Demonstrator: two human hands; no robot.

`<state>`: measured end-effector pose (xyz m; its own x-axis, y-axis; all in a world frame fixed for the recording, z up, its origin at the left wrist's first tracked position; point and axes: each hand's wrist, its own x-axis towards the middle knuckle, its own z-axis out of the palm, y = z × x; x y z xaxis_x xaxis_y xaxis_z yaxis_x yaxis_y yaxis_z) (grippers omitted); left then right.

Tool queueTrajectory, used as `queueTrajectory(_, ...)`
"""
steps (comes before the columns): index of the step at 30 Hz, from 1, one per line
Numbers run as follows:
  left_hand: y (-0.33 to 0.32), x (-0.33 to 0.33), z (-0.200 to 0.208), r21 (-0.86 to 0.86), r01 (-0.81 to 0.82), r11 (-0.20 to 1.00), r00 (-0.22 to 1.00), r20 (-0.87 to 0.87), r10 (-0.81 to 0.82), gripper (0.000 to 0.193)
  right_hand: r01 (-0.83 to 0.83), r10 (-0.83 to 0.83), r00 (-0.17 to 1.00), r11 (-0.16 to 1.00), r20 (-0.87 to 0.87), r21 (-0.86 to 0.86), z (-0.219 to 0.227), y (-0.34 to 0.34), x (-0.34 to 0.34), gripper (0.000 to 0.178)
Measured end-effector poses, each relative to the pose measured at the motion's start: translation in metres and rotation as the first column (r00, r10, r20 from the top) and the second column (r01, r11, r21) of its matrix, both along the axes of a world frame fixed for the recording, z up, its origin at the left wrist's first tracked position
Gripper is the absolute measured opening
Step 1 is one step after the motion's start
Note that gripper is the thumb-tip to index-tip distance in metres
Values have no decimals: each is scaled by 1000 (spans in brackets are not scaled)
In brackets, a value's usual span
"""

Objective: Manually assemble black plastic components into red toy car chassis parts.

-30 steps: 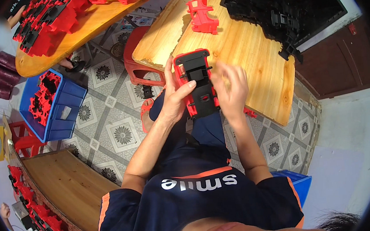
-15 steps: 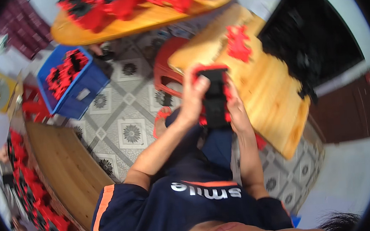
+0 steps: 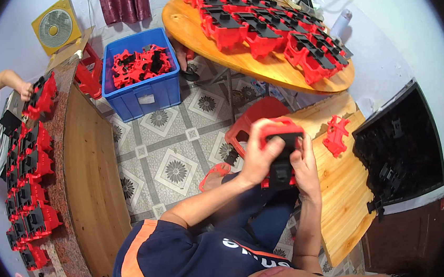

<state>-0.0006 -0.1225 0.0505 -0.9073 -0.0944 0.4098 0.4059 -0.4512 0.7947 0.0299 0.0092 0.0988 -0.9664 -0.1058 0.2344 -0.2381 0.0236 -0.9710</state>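
Between both hands I hold a red plastic frame with a black plate [image 3: 283, 162] on it, over my lap. My left hand [image 3: 260, 156] grips its left side, the thumb lying on the black part. On the other side my right hand [image 3: 305, 168] is closed round the edge, its thumb pressing near the black face. The fingers beneath the piece are hidden. A bare red plastic frame [image 3: 336, 136] lies on the wooden table [image 3: 338, 202] just right of my hands.
A black bin [image 3: 402, 149] of black parts stands at the right. Assembled red-and-black pieces cover the round table [image 3: 183, 23] and a stone ledge [image 3: 72, 204]. More fill a blue crate [image 3: 141, 95]. A red stool [image 3: 257, 117] is ahead; another person's hand [image 3: 26, 92] touches pieces at far left.
My view has swung left and up, showing more of the round table, crate and ledge. The held piece is tipped differently, and my thumbs have shifted on its black face.
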Motion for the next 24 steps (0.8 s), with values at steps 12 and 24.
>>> queueTrajectory(12, -294, -291, 102, 464, -101, 880, 994, 5, 112, 43, 99, -139, 987, 923, 83, 372, -55, 15, 33, 50)
queueTrajectory(24, -327, -572, 86, 250, -299, 921, 865, 478, 151, 27, 511, -618, 626, 786, 475, 348, -101, 67, 145, 38)
